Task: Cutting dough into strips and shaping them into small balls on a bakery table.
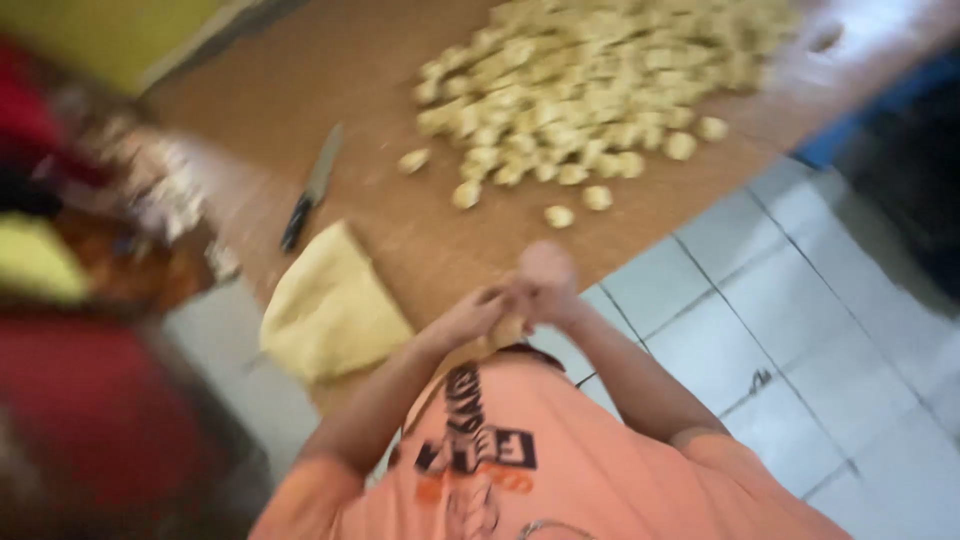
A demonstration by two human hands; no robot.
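My left hand and my right hand are pressed together at the near edge of the brown table. A small pale piece of dough shows between them, and both hands are closed around it. A large pale slab of dough lies just left of my hands, at the table's edge. Farther out on the table is a wide heap of several small dough pieces. The picture is blurred by motion, so the fingers are not distinct.
A knife with a dark handle lies on the table left of the heap. A white tiled floor lies to the right. On the left are blurred red, yellow and patterned shapes that I cannot make out.
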